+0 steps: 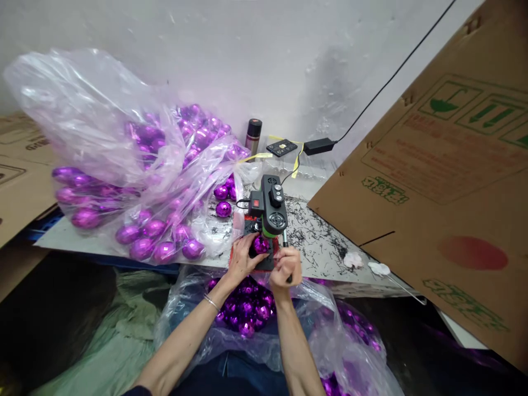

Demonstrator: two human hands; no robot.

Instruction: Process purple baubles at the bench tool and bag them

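Note:
My left hand point(242, 259) pinches a shiny purple egg-shaped ornament point(260, 244) and holds it under the head of a small black bench drill press point(270, 209). My right hand point(285, 268) is closed round the machine's thin metal lever point(285, 240) at its right side. The press stands on a red base point(247, 223) near the front edge of the grey table point(322, 247). A silver bracelet is on my left wrist.
A big clear plastic bag point(124, 165) full of purple ornaments lies on the table's left. Another open bag point(247, 311) of them sits below, by my lap. Black shavings point(313, 236) cover the table. A large cardboard sheet point(445, 181) leans at the right. A can, phone and power adapter lie at the back.

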